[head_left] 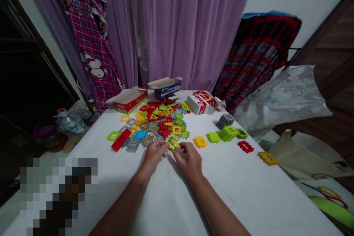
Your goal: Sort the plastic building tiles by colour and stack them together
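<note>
A yellow-green notched plastic piece (172,142) is held up between my two hands at the near edge of a colourful pile. My left hand (155,155) pinches its left side with thumb and fingers. On the right side, my right hand (189,159) has its thumb at the piece's lower edge, with the fingers curled. Beyond them spreads the pile of interlocking pieces (163,121), in red, yellow, green, grey and blue. A yellow piece (200,142) lies just right of my right hand.
To the right are green stacks (228,133), a grey stack (225,121), a red piece (245,146) and yellow pieces (267,158). Open boxes, red (131,100) and blue (168,87), and a red-white box (201,102) stand behind. A red block (121,140) lies left on the white table (171,206).
</note>
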The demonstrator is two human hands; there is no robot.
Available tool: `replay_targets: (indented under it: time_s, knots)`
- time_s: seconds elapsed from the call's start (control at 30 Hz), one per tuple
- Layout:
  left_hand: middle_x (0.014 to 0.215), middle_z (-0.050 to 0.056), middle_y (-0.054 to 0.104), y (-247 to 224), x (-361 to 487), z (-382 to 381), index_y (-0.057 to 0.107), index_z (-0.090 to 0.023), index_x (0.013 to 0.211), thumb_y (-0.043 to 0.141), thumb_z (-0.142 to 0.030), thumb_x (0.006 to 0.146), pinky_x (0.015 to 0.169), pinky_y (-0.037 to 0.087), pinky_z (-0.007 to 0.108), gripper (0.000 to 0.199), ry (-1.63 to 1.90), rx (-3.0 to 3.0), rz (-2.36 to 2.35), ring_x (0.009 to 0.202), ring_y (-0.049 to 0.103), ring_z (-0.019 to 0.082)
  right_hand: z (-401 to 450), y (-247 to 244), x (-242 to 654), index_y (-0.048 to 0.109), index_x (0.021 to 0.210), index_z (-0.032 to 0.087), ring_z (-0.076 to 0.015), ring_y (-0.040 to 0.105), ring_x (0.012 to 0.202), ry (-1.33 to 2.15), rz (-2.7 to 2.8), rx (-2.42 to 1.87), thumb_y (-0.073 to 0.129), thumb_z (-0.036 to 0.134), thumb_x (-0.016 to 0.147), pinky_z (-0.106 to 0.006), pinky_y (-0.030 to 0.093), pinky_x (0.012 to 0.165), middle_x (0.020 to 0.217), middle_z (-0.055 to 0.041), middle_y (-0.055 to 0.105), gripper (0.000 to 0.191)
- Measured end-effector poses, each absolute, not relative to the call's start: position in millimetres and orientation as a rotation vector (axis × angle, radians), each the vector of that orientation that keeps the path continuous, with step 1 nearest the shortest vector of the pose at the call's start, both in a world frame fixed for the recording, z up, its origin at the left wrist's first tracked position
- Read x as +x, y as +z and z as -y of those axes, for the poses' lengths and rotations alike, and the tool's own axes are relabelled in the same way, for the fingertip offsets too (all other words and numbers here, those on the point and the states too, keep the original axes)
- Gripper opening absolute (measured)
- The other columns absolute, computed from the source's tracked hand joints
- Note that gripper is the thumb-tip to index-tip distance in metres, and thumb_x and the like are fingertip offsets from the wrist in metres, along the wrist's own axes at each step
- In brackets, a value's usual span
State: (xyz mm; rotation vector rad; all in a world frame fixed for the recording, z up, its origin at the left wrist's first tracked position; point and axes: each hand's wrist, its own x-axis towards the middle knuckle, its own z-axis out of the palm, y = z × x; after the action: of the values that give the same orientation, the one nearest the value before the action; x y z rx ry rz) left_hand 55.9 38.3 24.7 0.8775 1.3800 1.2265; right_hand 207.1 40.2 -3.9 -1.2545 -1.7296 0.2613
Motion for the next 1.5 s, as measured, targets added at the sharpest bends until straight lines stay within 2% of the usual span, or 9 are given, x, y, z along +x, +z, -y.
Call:
replay_targets:
  time_s: [0.13, 0.33, 0.47, 0.57, 0.7, 0.83, 1.2, 1.5]
  knots:
    - [0.057, -0.006, 0.055, 25, 56, -39, 0.058, -0.018, 0.073, 0.072, -0.056, 0.056, 0.039, 0.022, 0.017, 0.044, 1.225, 0.892, -1.391, 0.041, 0.041, 0.004, -41, -3, 207, 0.063, 0.097, 0.019, -0.015, 0.057, 0.068, 0.227, 1.705, -1.283, 0.064, 0.041, 0.079, -0.027, 0.046, 0.063, 0.085, -0.0034, 0.065, 0.028]
    - [0.053, -0.007, 0.051, 23, 57, -39, 0.059, -0.017, 0.072, 0.072, -0.058, 0.057, 0.039, 0.019, 0.017, 0.045, 1.199, 0.912, -1.365, 0.041, 0.04, 0.004, -40, -4, 204, 0.063, 0.094, 0.019, -0.0138, 0.057, 0.066, 0.24, 1.707, -1.27, 0.064, 0.04, 0.079, -0.026, 0.045, 0.063, 0.082, -0.0026, 0.065, 0.026]
    - [0.062, -0.003, 0.058, 22, 57, -38, 0.06, -0.017, 0.079, 0.066, -0.063, 0.063, 0.037, 0.019, 0.017, 0.049, 1.194, 0.972, -1.327, 0.04, 0.041, 0.004, -43, -4, 210, 0.063, 0.09, 0.02, -0.0135, 0.055, 0.063, 0.241, 1.649, -1.287, 0.063, 0.042, 0.078, -0.026, 0.045, 0.061, 0.078, -0.0014, 0.064, 0.025]
    - [0.071, -0.001, 0.061, 21, 56, -38, 0.061, -0.017, 0.083, 0.063, -0.065, 0.067, 0.036, 0.022, 0.017, 0.051, 1.281, 1.026, -1.346, 0.042, 0.045, 0.005, -54, -2, 237, 0.064, 0.091, 0.02, -0.0145, 0.057, 0.064, 0.203, 1.508, -1.35, 0.063, 0.049, 0.077, -0.027, 0.046, 0.063, 0.079, -0.0021, 0.065, 0.033]
    - [0.07, -0.001, 0.061, 18, 53, -38, 0.063, -0.017, 0.083, 0.06, -0.067, 0.07, 0.036, 0.027, 0.018, 0.052, 1.355, 1.101, -1.414, 0.044, 0.047, 0.006, -75, -1, 301, 0.065, 0.092, 0.019, -0.0178, 0.058, 0.067, 0.037, 1.231, -1.548, 0.058, 0.065, 0.075, -0.031, 0.046, 0.065, 0.081, -0.0055, 0.067, 0.05]
    - [0.069, 0.0, 0.062, 16, 51, -37, 0.066, -0.017, 0.087, 0.057, -0.068, 0.071, 0.036, 0.027, 0.018, 0.054, 1.359, 1.122, -1.457, 0.045, 0.048, 0.007, -91, -2, 356, 0.065, 0.092, 0.017, -0.0209, 0.06, 0.07, -0.094, 1.017, -1.701, 0.051, 0.072, 0.074, -0.033, 0.045, 0.067, 0.082, -0.0084, 0.068, 0.06]
    - [0.066, 0.0, 0.062, 12, 48, -37, 0.068, -0.017, 0.087, 0.06, -0.075, 0.067, 0.036, 0.029, 0.019, 0.061, 1.38, 1.114, -1.492, 0.045, 0.049, 0.009, -115, -4, 405, 0.068, 0.096, 0.016, -0.0204, 0.057, 0.069, -0.06, 1.07, -1.778, 0.048, 0.071, 0.07, -0.034, 0.042, 0.066, 0.084, -0.0089, 0.068, 0.064]
    - [0.062, 0.0, 0.061, 7, 46, -40, 0.069, -0.017, 0.085, 0.061, -0.074, 0.068, 0.035, 0.028, 0.019, 0.06, 1.372, 1.121, -1.52, 0.044, 0.05, 0.009, -120, -7, 407, 0.067, 0.097, 0.016, -0.0194, 0.056, 0.068, -0.03, 1.138, -1.77, 0.048, 0.069, 0.071, -0.032, 0.041, 0.064, 0.088, -0.0093, 0.068, 0.063]
